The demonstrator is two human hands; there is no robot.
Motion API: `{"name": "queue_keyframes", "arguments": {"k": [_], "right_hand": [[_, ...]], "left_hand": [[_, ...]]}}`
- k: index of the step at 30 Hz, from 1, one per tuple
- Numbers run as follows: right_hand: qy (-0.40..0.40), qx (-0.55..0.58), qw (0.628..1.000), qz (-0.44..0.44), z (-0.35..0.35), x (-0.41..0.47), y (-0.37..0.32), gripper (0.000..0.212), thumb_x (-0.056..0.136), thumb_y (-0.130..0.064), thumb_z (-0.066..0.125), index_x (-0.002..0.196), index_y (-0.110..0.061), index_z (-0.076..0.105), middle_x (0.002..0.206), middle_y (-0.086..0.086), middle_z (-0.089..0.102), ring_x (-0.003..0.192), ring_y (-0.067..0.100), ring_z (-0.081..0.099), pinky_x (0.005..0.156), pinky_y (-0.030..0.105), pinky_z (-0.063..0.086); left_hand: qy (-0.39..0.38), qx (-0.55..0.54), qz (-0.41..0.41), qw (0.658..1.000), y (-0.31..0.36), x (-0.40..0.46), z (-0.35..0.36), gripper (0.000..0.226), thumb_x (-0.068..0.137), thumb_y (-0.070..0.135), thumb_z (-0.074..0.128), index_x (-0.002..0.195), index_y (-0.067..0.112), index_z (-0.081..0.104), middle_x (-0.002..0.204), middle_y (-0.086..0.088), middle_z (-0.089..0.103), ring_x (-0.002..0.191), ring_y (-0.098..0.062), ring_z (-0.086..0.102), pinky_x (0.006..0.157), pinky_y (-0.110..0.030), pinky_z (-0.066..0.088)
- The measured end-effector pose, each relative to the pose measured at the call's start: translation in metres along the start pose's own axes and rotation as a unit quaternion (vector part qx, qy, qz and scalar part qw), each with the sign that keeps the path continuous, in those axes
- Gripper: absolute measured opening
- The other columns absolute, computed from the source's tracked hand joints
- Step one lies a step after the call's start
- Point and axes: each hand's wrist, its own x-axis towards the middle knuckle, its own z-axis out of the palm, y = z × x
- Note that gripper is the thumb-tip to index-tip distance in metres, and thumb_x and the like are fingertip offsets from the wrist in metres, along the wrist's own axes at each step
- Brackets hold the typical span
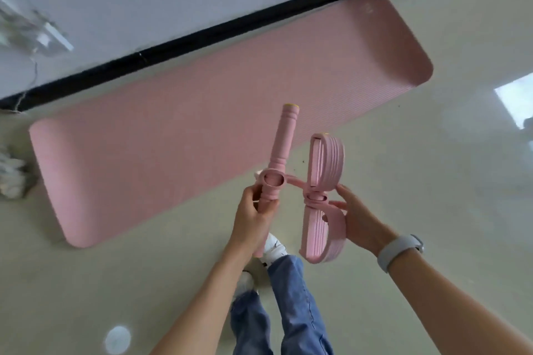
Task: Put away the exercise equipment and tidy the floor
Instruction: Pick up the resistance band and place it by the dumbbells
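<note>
Pink pedal puller [314, 199] up in the air over the floor [432, 210]: handle bar gripped by left hand [253, 219], foot pedal held by right hand [357, 219]. Pink yoga mat [202, 112] flat along the wall's edge.

Both your forearms are bare; no sleeves reach into view. On the wrist behind your right hand [362, 223] you wear a smartwatch [399, 251] with a pale grey-white band wrapped flat around the wrist and a rounded silver-toned case showing at its outer edge. Your left hand [253, 216] has no ring, band or glove that can be made out. Below, you wear blue denim jeans [291, 305], loose and creased at the legs, and white shoes [274, 248] with dark detailing near the laces.
</note>
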Motion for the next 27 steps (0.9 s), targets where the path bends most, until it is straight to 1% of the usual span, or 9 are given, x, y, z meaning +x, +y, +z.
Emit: {"name": "queue_keyframes", "arguments": {"k": [4,7,10,13,16,20,23,25,27], "right_hand": [[0.007,0.114,0.993,0.015,-0.013,-0.077,-0.034,0.020,0.090,-0.031,0.046,0.082,-0.018,0.059,0.080,0.005,0.052,0.061,0.017,0.056,0.053,0.026,0.049],[0.000,0.203,0.979,-0.019,-0.042,-0.119,-0.054,0.023,0.087,-0.031,0.047,0.076,-0.016,0.062,0.076,0.005,0.053,0.062,0.019,0.055,0.061,0.031,0.046],[-0.025,0.238,0.969,-0.058,-0.090,-0.149,-0.082,0.031,0.089,-0.042,0.047,0.081,-0.018,0.066,0.073,0.004,0.061,0.067,0.019,0.059,0.062,0.032,0.050],[-0.030,0.228,0.969,-0.088,-0.152,-0.163,-0.114,0.032,0.086,-0.044,0.051,0.100,-0.016,0.060,0.084,0.005,0.063,0.078,0.021,0.062,0.068,0.036,0.055],[0.032,0.182,0.971,-0.149,-0.219,-0.159,-0.152,0.048,0.078,-0.036,0.065,0.118,-0.016,0.046,0.106,0.009,0.058,0.092,0.024,0.060,0.078,0.041,0.053],[0.123,0.099,0.959,-0.234,-0.316,-0.161,-0.210,0.023,0.086,-0.017,0.062,0.106,-0.021,0.052,0.088,0.005,0.059,0.074,0.015,0.058,0.065,0.023,0.050],[0.164,0.020,0.940,-0.299,-0.378,-0.165,-0.246,0.022,0.084,-0.011,0.062,0.104,-0.017,0.052,0.079,0.002,0.052,0.065,0.011,0.052,0.055,0.012,0.046],[0.199,-0.050,0.916,-0.343,-0.416,-0.161,-0.263,0.027,0.075,-0.023,0.068,0.098,-0.028,0.054,0.086,-0.001,0.051,0.073,0.014,0.051,0.065,0.018,0.047],[0.250,-0.195,0.881,-0.350,-0.457,-0.154,-0.280,0.035,0.068,-0.035,0.067,0.101,-0.037,0.055,0.093,-0.014,0.048,0.084,0.015,0.050,0.074,0.025,0.044]], "left_hand": [[-0.120,0.063,0.071,0.988,0.057,-0.044,0.051,0.026,0.088,0.019,0.061,0.112,0.020,0.051,0.092,0.014,0.058,0.083,0.002,0.056,0.065,-0.003,0.044],[-0.170,0.129,0.109,0.971,0.092,-0.063,0.088,0.031,0.089,0.022,0.058,0.119,0.024,0.049,0.102,0.009,0.062,0.091,-0.005,0.059,0.076,-0.015,0.048],[-0.234,0.209,0.148,0.938,0.127,-0.074,0.131,0.027,0.087,0.022,0.058,0.109,0.034,0.048,0.104,0.011,0.063,0.092,-0.007,0.060,0.079,-0.023,0.050],[-0.282,0.297,0.174,0.896,0.164,-0.077,0.190,0.031,0.085,0.016,0.058,0.112,0.030,0.048,0.109,0.008,0.059,0.095,-0.011,0.058,0.082,-0.025,0.049],[-0.287,0.355,0.208,0.865,0.201,-0.069,0.264,0.037,0.085,0.014,0.056,0.121,0.020,0.049,0.120,0.001,0.055,0.098,-0.016,0.057,0.087,-0.030,0.048],[-0.334,0.368,0.245,0.833,0.252,-0.051,0.364,0.038,0.087,0.014,0.058,0.124,0.023,0.053,0.118,0.008,0.047,0.097,-0.009,0.052,0.087,-0.020,0.041],[-0.315,0.294,0.175,0.885,0.297,-0.030,0.428,0.021,0.091,0.013,0.055,0.109,0.020,0.062,0.109,0.002,0.054,0.092,-0.012,0.055,0.083,-0.022,0.043],[-0.303,0.160,0.038,0.939,0.333,-0.017,0.465,0.013,0.095,0.022,0.049,0.100,0.017,0.060,0.102,-0.003,0.056,0.087,-0.017,0.056,0.078,-0.028,0.045],[-0.305,0.056,-0.071,0.948,0.368,0.001,0.501,0.023,0.095,0.035,0.046,0.096,0.016,0.058,0.097,-0.003,0.057,0.086,-0.019,0.058,0.077,-0.031,0.046]]}}
